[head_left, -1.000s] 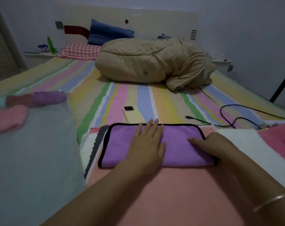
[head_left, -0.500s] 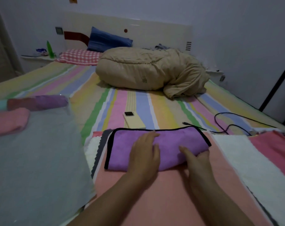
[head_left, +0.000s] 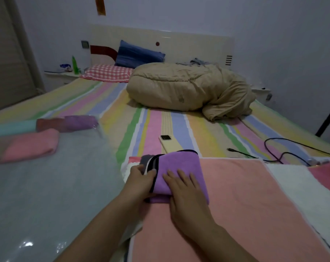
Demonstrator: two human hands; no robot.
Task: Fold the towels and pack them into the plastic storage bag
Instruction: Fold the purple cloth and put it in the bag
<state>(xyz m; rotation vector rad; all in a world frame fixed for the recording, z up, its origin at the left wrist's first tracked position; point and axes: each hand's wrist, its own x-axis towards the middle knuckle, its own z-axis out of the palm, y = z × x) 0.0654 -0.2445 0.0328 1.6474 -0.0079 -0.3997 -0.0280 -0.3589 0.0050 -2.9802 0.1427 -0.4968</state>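
A purple towel (head_left: pixel 181 163) with black edging lies folded into a small square on a spread salmon-pink towel (head_left: pixel 236 205). My left hand (head_left: pixel 139 182) grips its left edge, thumb on top. My right hand (head_left: pixel 186 193) presses flat on its top, fingers straight. A clear plastic storage bag (head_left: pixel 46 186) lies at the left on the bed, holding folded pink (head_left: pixel 29 146), purple (head_left: pixel 79 122) and teal (head_left: pixel 11 127) towels at its far end. A white towel (head_left: pixel 300 186) and a red towel (head_left: pixel 328 176) lie spread at the right.
A phone (head_left: pixel 168 143) lies on the striped sheet just beyond the purple towel. A black cable (head_left: pixel 273 154) runs at the right. A bundled tan duvet (head_left: pixel 188 89) and pillows (head_left: pixel 107 72) fill the head of the bed.
The purple towel went from a wide strip to a small square: my right hand folded its right half over to the left. My left hand moved from the top to the left edge.
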